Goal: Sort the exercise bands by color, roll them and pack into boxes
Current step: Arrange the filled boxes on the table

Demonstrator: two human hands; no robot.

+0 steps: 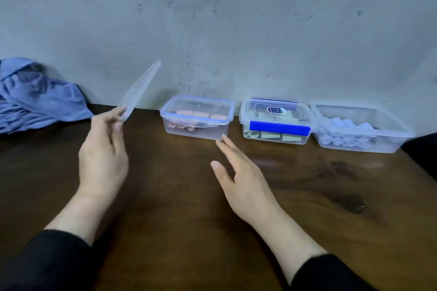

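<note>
Three clear plastic boxes stand in a row at the back of the dark wooden table (179, 196). The left box (197, 117) holds rolled pink bands and has a lid on it. The middle box (276, 120) holds rolled pale green bands under a lid with a blue clip. The right box (359, 129) has no lid and holds rolled light blue bands. My left hand (104, 149) holds a clear lid (139, 90) by its lower edge, tilted up in the air. My right hand (238, 172) reaches with straight fingers toward the left box's near right corner, fingertips at or just short of it.
A crumpled blue cloth (35, 97) lies at the far left against the grey wall (212, 30). The table's right edge (423, 168) slants off past the right box.
</note>
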